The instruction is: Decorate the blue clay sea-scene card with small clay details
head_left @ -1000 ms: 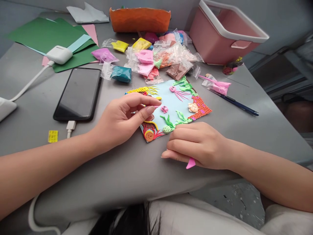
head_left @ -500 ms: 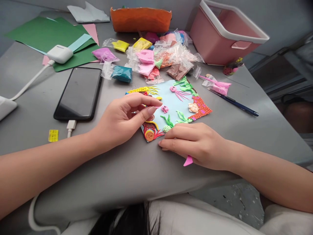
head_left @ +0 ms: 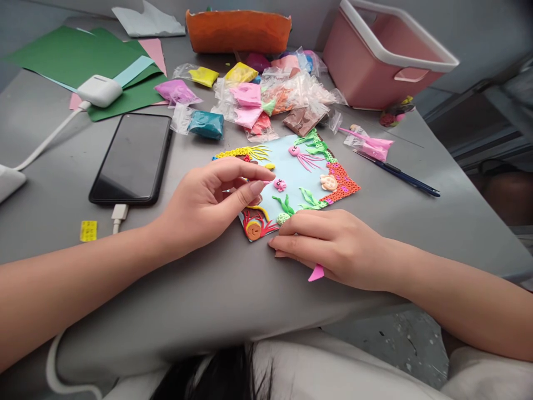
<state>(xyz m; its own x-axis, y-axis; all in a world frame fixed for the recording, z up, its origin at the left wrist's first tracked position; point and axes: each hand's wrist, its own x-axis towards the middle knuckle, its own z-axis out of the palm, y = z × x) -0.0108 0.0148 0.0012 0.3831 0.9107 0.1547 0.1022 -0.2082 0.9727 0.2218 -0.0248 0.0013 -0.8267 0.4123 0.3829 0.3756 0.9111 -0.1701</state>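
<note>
Fingertips farther left, right hand palm-down

Bare left hand, slim fingers, smooth thumbnail reaching past fingertip. Bare right hand, similarly slim. Both forearms bare to picture edges. Long black hair, fine loose strands. Off-white creased cloth garment over lap; cut unclear.

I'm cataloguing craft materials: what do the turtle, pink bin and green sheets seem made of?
Turtle: probably modelling clay, fairly matte, with soft, rounded edges.
Pink bin: likely moulded plastic, low sheen, with smooth, even walls and rounded corners.
Green sheets: paper or thin card, matte, lying flat with crisp edges; which one is unclear.
</note>
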